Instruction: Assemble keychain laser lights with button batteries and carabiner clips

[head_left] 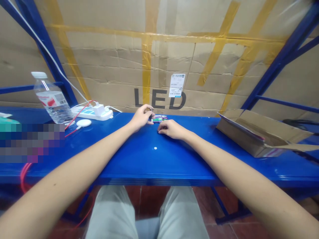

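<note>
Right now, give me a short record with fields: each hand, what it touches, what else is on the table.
left hand: fingertips at the pile of small coloured pieces; grip unclear
right hand: palm down on the blue table, just in front of the pile
table left: water bottle, white power strip
table right: open cardboard box
behind: taped cardboard marked LED

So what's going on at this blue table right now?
A seated person reaches both bare hands to a small pile of what look like coloured pens near the far edge of the blue table. The left hand curls its fingers at the pile's left end. The right hand rests palm down just in front. A water bottle and power strip sit to the left, an open cardboard box to the right.
</note>
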A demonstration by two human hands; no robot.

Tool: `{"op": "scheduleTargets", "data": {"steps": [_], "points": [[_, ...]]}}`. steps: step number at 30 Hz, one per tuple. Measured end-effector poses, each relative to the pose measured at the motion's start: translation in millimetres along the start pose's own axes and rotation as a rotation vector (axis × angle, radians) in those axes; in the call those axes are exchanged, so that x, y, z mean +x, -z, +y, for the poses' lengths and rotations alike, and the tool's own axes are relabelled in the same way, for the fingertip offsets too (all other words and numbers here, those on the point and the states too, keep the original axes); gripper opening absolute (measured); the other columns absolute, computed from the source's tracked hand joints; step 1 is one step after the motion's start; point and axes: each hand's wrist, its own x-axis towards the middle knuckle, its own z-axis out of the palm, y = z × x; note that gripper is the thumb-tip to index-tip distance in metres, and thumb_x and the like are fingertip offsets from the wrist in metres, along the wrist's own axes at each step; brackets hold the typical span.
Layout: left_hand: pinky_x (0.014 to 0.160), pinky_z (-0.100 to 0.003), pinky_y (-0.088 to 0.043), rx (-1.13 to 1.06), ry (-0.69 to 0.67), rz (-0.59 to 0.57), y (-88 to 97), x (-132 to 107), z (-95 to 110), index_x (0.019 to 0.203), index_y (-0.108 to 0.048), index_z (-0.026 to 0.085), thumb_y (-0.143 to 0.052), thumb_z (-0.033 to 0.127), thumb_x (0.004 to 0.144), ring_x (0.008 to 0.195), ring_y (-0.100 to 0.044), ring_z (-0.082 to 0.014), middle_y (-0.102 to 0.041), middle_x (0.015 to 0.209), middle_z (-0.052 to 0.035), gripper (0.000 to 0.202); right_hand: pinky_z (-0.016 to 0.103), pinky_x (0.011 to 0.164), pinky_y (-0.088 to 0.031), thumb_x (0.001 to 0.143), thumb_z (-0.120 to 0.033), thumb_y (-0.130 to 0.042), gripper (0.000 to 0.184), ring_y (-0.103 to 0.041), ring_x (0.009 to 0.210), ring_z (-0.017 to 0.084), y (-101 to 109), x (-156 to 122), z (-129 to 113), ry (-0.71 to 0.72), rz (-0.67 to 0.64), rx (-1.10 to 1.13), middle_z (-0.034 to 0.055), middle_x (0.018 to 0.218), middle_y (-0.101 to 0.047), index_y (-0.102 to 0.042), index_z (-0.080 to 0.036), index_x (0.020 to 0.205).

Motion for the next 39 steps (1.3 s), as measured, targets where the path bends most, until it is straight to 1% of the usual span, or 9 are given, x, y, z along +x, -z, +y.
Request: {"op": "scheduleTargets", "data": {"steps": [6,8,11,17,26,30,34,37,39], "points": [[0.060,-0.026,-0.059,0.085,-0.053,-0.163,-5.0,-3.2,-8.7,0.102,-0.063,0.015,-0.061,0.014,0.087,0.077,-0.062,-0.0142,-0.063,0.085,-0.0043,0.015,0.029,0.061,-0.045,0.081,-0.022,-0.063,0.006,-0.057,0.059,0.014,13.2,-0.5,-2.5,-0.107,0.341,0.248,0.0014,0.068,-0.065,-0.064,-0.016,0.082],[0.061,-0.026,-0.057,0.134,-0.060,-0.199,-6.7,-3.8,-10.2,0.100,-0.066,0.013,-0.061,0.014,0.086,0.078,-0.063,-0.0151,-0.066,0.088,-0.0060,0.014,0.029,0.057,-0.045,0.081,-0.026,-0.063,0.009,-0.054,0.054,0.014,16.4,-0.8,-3.8,-0.126,0.394,0.312,0.0013,0.067,-0.065,-0.062,-0.017,0.083],[0.064,-0.027,-0.054,0.205,-0.076,-0.246,-8.7,-6.0,-9.4,0.099,-0.068,0.013,-0.058,0.015,0.088,0.082,-0.064,-0.0171,-0.069,0.088,-0.0070,0.016,0.029,0.054,-0.045,0.081,-0.029,-0.064,0.012,-0.053,0.051,0.013,16.4,-1.3,-5.2,-0.133,0.381,0.336,0.0012,0.066,-0.064,-0.060,-0.018,0.083],[0.088,-0.034,-0.048,0.335,-0.235,-0.237,-6.6,-7.6,-10.4,0.092,-0.072,0.015,-0.065,0.023,0.083,0.093,-0.067,-0.0201,-0.075,0.096,-0.0067,0.014,0.028,0.052,-0.044,0.081,-0.029,-0.065,0.013,-0.053,0.050,0.012,14.0,-1.4,-2.1,-0.112,0.359,0.364,0.0009,0.066,-0.064,-0.058,-0.018,0.082],[0.066,-0.028,-0.046,0.248,-0.152,-0.259,-9.7,-8.9,-9.0,0.093,-0.066,0.015,-0.063,0.026,0.084,0.067,-0.059,-0.0143,-0.071,0.080,-0.0038,0.015,0.027,0.049,-0.044,0.078,-0.028,-0.068,0.014,-0.054,0.048,0.012,12.9,0.2,5.1,-0.070,0.350,0.438,0.0009,0.065,-0.065,-0.058,-0.018,0.079],[0.071,-0.029,-0.046,0.270,-0.210,-0.266,-8.9,-10.0,-7.2,0.092,-0.063,0.016,-0.065,0.024,0.081,0.073,-0.061,-0.0153,-0.068,0.079,-0.0015,0.013,0.027,0.048,-0.042,0.080,-0.025,-0.064,0.009,-0.053,0.048,0.012,13.8,0.2,6.3,-0.077,0.321,0.398,0.0001,0.064,-0.064,-0.058,-0.019,0.079],[0.070,-0.028,-0.045,0.359,-0.264,-0.289,-9.6,-13.3,-6.4,0.092,-0.057,0.017,-0.064,0.021,0.081,0.074,-0.060,-0.0152,-0.066,0.080,0.0002,0.013,0.026,0.052,-0.042,0.083,-0.024,-0.059,0.008,-0.054,0.052,0.013,16.5,-1.6,8.6,-0.050,0.240,0.220,0.0005,0.064,-0.064,-0.060,-0.018,0.079],[0.073,-0.029,-0.044,0.488,-0.304,-0.250,-10.8,-16.0,-2.4,0.094,-0.058,0.018,-0.057,0.024,0.088,0.081,-0.061,-0.0173,-0.068,0.087,-0.0023,0.009,0.026,0.059,-0.043,0.089,-0.024,-0.052,0.017,-0.057,0.058,0.014,19.7,-4.4,7.4,-0.004,0.177,0.100,0.0026,0.067,-0.065,-0.061,-0.017,0.077],[0.074,-0.031,-0.045,0.577,-0.324,-0.238,-11.1,-16.3,0.8,0.091,-0.061,0.017,-0.047,0.027,0.095,0.082,-0.062,-0.0187,-0.068,0.086,-0.0038,0.017,0.026,0.062,-0.043,0.092,-0.024,-0.048,0.022,-0.059,0.060,0.014,21.5,-6.0,5.4,0.014,0.138,0.062,0.0037,0.068,-0.065,-0.060,-0.016,0.076]]}}
